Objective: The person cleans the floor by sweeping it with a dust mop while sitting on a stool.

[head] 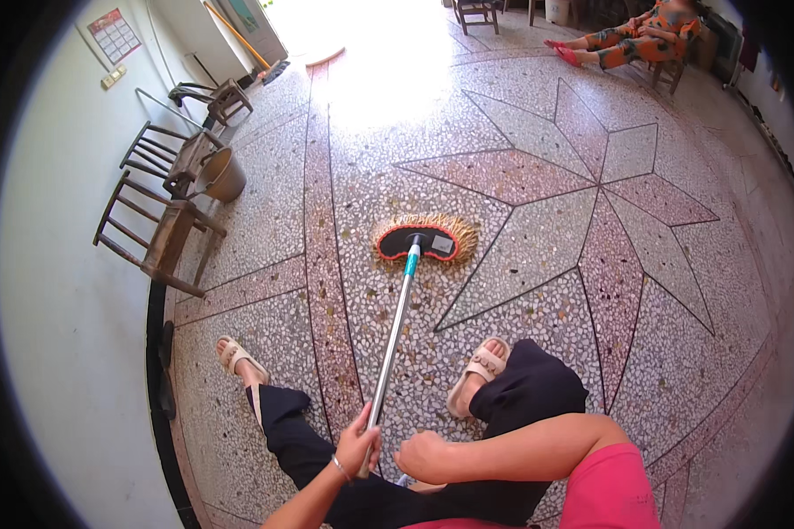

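My left hand is wrapped around the lower part of the metal handle of a mop. The handle slopes up and away from me, with a teal collar near its far end. Its mop head rests on the terrazzo floor, black on top with red trim, a pale label and a yellowish fringe. Just right of the handle, my right hand is curled with its back towards me. A small whitish thing shows beneath it; whether my fingers hold it is hidden.
Wooden chairs line the left wall, with a brown bucket beside them. Dark shoes lie along the wall's base. Another broom or mop leans near the bright doorway. A seated person is at the far right.
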`<state>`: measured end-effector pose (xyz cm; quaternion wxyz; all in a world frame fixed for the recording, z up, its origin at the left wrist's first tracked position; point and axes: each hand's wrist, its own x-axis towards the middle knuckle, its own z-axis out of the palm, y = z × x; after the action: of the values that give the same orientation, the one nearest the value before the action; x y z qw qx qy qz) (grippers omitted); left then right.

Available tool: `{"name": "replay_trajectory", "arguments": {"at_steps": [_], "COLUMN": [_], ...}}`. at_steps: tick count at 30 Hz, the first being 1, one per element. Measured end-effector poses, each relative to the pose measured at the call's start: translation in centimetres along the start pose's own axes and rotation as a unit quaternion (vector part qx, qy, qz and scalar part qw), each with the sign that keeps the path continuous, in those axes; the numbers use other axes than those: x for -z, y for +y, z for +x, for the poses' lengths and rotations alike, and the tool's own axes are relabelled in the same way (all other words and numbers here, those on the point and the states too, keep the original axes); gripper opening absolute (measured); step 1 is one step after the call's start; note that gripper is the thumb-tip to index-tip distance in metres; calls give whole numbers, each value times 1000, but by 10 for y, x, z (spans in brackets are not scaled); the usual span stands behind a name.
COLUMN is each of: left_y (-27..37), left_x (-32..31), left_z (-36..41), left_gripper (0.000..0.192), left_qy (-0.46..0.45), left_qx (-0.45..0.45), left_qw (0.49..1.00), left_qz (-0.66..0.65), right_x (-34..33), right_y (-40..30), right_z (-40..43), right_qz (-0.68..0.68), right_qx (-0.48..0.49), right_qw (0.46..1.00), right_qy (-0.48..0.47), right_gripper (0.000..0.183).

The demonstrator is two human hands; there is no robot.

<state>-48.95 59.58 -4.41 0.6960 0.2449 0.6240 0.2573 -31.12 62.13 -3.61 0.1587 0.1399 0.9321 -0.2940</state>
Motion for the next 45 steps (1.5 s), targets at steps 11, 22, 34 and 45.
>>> {"name": "replay_trajectory", "arguments": {"at_steps": [11,22,34,45], "left_y": [-6,111,25,85], "left_x": [-29,-94,-29,-117], "left_z": [-190,79,-48,-11], "left_gripper": [57,64,61,69], "left_qy": [46,-93,-77,-135], "left_qx": [144,1,21,84], "left_qw": [988,993,984,986], "left_qz": [-8,-78,160,-58], "right_x": [-2,-1,-14,-31], "right_y": [-15,14,-16,4], "right_z": [-33,-26,-48,-36], "right_qz": [26,21,41,88], "right_qx": [-23,-119,-7,-105], "right_qw": [997,992,998,982], "right_qy": [-65,-30,48,-128], "right_gripper": [13,13,15,23]}}
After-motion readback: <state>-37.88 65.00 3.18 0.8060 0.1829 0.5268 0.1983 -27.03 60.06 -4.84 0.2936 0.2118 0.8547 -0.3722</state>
